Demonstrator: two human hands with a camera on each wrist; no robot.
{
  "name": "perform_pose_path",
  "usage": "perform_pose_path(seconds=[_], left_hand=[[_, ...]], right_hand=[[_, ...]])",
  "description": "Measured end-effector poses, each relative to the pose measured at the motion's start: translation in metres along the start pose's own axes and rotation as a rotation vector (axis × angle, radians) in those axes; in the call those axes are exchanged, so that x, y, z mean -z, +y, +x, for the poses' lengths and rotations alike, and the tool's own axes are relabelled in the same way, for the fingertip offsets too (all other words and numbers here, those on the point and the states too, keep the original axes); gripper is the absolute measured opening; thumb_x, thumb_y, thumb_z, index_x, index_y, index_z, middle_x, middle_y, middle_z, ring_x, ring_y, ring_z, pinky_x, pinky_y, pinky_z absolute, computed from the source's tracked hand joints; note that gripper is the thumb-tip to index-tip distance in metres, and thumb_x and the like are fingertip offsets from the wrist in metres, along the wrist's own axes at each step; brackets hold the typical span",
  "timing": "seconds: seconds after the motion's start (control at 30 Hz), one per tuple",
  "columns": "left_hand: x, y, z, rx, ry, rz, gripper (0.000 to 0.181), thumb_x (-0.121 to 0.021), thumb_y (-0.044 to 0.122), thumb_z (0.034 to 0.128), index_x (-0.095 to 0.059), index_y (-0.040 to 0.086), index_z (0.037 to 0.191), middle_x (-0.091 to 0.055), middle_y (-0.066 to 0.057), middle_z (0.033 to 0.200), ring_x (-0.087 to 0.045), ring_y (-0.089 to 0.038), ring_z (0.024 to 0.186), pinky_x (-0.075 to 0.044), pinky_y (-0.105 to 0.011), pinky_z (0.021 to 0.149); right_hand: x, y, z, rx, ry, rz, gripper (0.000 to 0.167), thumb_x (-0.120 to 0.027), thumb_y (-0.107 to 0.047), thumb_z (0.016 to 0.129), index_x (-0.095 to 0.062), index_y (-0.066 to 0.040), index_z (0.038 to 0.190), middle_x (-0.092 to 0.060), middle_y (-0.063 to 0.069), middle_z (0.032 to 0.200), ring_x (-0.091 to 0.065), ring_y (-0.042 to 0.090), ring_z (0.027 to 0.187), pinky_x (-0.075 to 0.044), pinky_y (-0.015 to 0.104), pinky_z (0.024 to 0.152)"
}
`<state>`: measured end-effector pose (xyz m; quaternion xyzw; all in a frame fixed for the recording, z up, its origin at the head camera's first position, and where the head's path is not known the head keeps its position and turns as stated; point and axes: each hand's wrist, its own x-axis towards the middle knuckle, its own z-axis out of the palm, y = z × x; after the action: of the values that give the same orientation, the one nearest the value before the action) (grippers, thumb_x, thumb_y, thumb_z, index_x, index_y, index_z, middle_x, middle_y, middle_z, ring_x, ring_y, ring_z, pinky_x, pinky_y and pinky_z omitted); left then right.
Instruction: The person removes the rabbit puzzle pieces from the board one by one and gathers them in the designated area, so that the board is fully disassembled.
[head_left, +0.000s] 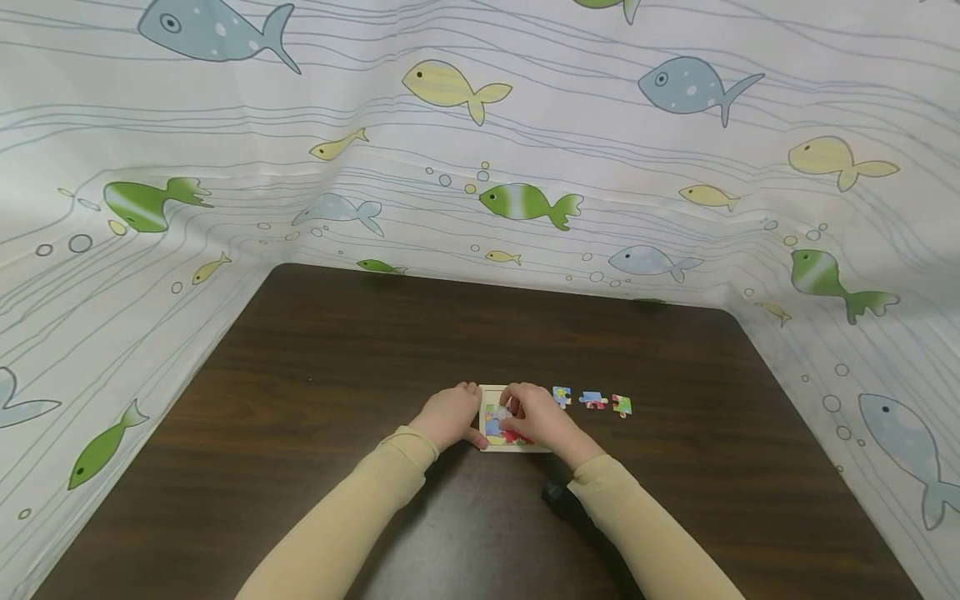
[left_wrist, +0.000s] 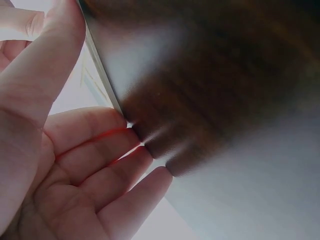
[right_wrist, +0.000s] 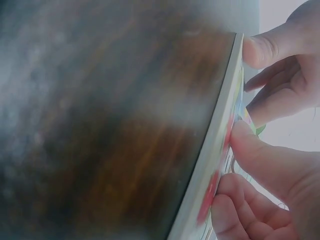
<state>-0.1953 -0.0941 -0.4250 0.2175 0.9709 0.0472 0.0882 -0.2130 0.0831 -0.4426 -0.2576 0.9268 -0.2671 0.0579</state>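
Observation:
A small light-framed puzzle (head_left: pixel 513 448) lies on the table, with colourful pieces inside. At its left side rests my left hand (head_left: pixel 452 417), thumb by the near left corner and fingers towards the far one; the left wrist view shows its fingers (left_wrist: pixel 107 165) nearly straight, tips at the table. Over the tray, my right hand (head_left: pixel 542 419) pinches a pale puzzle piece (head_left: pixel 506 412) between thumb and curled fingers. In the right wrist view the right thumb (right_wrist: pixel 255 150) and fingertips are low against the puzzle's surface; the piece is mostly hidden.
Right of the puzzle, three loose pieces lie in a row: a blue-yellow one (head_left: pixel 562 397), a blue-red one (head_left: pixel 592 400) and a green-red one (head_left: pixel 622 405). A black object (head_left: pixel 557 497) shows beside my right sleeve. A fish-patterned curtain (head_left: pixel 525 150) surrounds the dark table (head_left: pixel 337 333).

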Motion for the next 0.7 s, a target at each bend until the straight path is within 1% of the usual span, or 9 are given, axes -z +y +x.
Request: perform_pose_path(seconds=[0.17, 0.37, 0.7], left_hand=[[-0.0001, 0.0001, 0.0, 0.001, -0.001, 0.005, 0.092, -0.077, 0.053, 0.0675, -0.049, -0.005, 0.134, -0.051, -0.019, 0.137, -0.049, -0.028, 0.127, -0.049, -0.037, 0.094], [-0.0004, 0.0003, 0.0002, 0.0, 0.006, 0.007, 0.092, -0.078, 0.052, 0.0671, -0.05, -0.005, 0.134, -0.052, -0.019, 0.136, -0.051, -0.028, 0.125, -0.051, -0.037, 0.092], [-0.0011, -0.0006, 0.0011, 0.003, -0.016, -0.001, 0.092, -0.076, 0.052, 0.0689, -0.048, -0.004, 0.136, -0.049, -0.019, 0.139, -0.048, -0.029, 0.128, -0.049, -0.038, 0.094]], right_hand=[[-0.0011, 0.0005, -0.0003, 0.01, 0.008, 0.021, 0.025, -0.078, -0.011, 0.078, -0.059, -0.009, 0.093, -0.055, -0.002, 0.073, -0.049, 0.009, 0.062, -0.044, 0.023, 0.058], [-0.0026, 0.0008, -0.0016, 0.001, 0.008, 0.04, 0.025, -0.076, -0.011, 0.079, -0.055, -0.011, 0.093, -0.055, -0.003, 0.074, -0.048, 0.009, 0.062, -0.043, 0.023, 0.057], [-0.0015, -0.0015, -0.0024, -0.026, 0.014, 0.064, 0.021, -0.073, -0.008, 0.082, -0.054, -0.013, 0.091, -0.055, -0.004, 0.073, -0.048, 0.01, 0.06, -0.042, 0.024, 0.057]])
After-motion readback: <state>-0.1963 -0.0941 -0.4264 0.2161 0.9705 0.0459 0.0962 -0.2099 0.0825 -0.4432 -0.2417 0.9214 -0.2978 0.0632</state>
